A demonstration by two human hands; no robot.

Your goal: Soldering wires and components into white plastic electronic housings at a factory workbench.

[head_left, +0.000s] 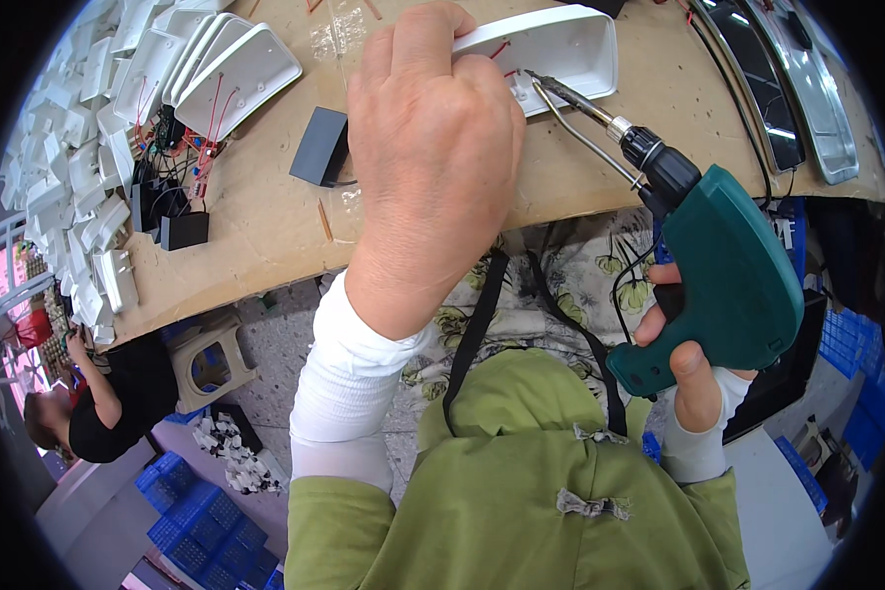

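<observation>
My left hand (pixel 438 138) is closed on the edge of a white plastic housing (pixel 585 49), an open shell with rounded corners and thin red wires inside. What its fingertips pinch is hidden behind the knuckles. In my right hand (pixel 683 369) is a green soldering gun (pixel 733 265), gripped by its handle. Its dark tip (pixel 536 77) reaches into the housing beside a red wire, close to my left fingers; whether it touches the wire I cannot tell. A thin metal feed tube (pixel 585 138) runs along the barrel to the tip. Left of my wrist sits a small black box (pixel 321 147) with a cable.
Several white shells (pixel 241 84) with red wires stand at the left, beside black boxes (pixel 184 231). White plastic parts (pixel 64 187) are heaped beyond. Dark glossy panels (pixel 757 79) lie at the right. Below are a stool (pixel 216 359), blue crates (pixel 206 531) and another person (pixel 118 398).
</observation>
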